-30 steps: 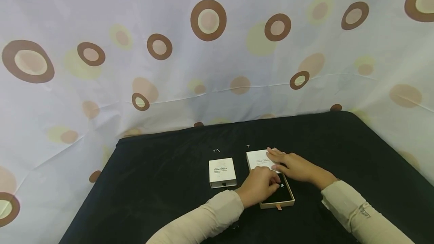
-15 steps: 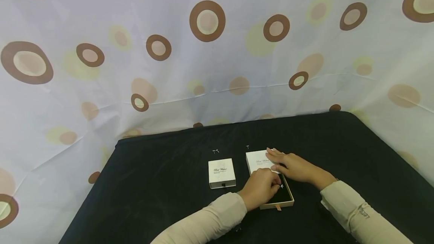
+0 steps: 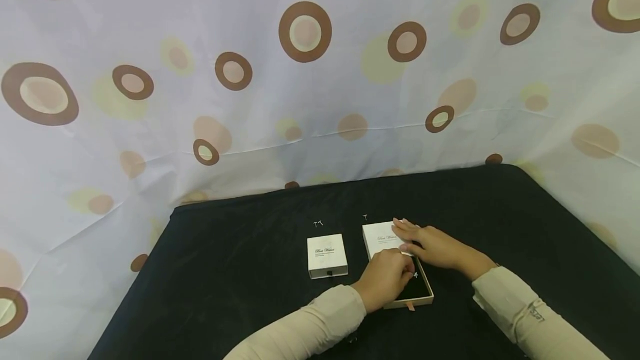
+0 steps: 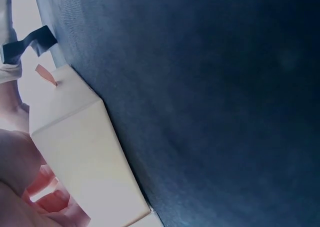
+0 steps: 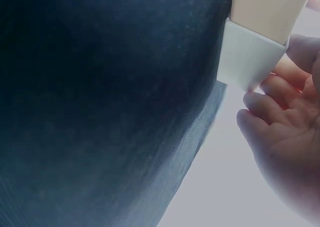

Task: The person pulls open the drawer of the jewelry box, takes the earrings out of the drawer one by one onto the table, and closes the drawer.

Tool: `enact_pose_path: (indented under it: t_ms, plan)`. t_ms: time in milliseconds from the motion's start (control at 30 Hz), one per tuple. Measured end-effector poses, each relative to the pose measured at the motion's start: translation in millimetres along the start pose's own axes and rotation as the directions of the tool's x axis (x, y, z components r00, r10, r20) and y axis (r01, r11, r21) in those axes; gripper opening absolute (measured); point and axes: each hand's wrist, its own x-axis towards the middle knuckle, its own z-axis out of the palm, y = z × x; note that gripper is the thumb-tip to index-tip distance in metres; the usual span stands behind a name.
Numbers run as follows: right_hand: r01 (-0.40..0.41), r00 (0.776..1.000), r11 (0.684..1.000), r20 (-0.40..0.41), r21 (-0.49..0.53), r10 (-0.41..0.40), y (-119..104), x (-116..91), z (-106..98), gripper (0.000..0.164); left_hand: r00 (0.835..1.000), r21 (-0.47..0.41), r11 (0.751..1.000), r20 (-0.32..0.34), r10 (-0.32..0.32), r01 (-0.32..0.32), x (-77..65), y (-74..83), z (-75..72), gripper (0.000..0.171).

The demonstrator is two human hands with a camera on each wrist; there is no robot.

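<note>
A jewellery gift box stands half slid open, its white printed sleeve (image 3: 382, 236) at the back and its gold-edged drawer (image 3: 423, 300) with a dark lining toward me. My left hand (image 3: 382, 278) reaches over the drawer with its fingers curled down into it. Right at those fingertips a tiny silvery star-shaped piece (image 3: 415, 275) shows, partly covered by them. Fairly straight fingers of my right hand (image 3: 440, 246) rest on top of the sleeve, thumb near its front edge. The left wrist view shows the drawer's side (image 4: 92, 162) and orange pull tab (image 4: 46, 74).
To the left stands a second, closed white gift box (image 3: 326, 254). Small silvery T-shaped pieces (image 3: 318, 223) lie behind it, and another T-shaped piece (image 3: 365, 217) lies behind the half-open box. Black cloth (image 3: 240, 271) covers the table; a patterned curtain (image 3: 250, 126) hangs behind.
My left hand has shifted slightly to the right, and its fingers now cover more of the star-shaped piece. The right hand and both boxes stay where they were.
</note>
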Motion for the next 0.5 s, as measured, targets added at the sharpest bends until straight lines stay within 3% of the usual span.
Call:
enact_pose_path:
  t_ms: [500]
  plan:
    - [0.014,1.000,1.000,-0.005,-0.013,-0.014,1.4,1.0,0.6,0.051,1.000,0.018,1.000,-0.012,-0.007,0.007,0.3,0.7,2.8,0.008]
